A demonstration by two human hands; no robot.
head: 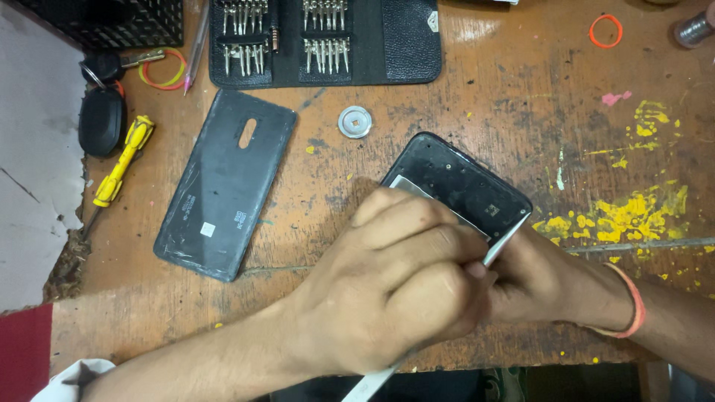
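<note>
- Two hands on one opened phone (pixel 465 186): it lies back-up near the bench's (pixel 521 97) front edge, lower part hidden under the left hand (pixel 395 286).
- Left hand curled tight, grip pinching a thin white pry tool (pixel 500 246); its tip sits at the phone's right edge. Tool's tail pokes out below the wrist.
- Right hand (pixel 544 279) steadies the phone from beneath and beside; fingers hidden, can't tell how its grip is set.
- Risk: tip slips off the edge, likely gouging the exposed inside or jabbing the right hand just beside it.
- Risk: too much leverage could flex or crack the frame.
- Risk: phone is close to the front edge; a hard push could slide it off.
- Room: open bench to the right and behind. Left is crowded: removed back cover (pixel 223 182), round metal washer (pixel 354 121), bit case (pixel 320 37), yellow screwdriver (pixel 123 160), keys (pixel 100 97).
</note>
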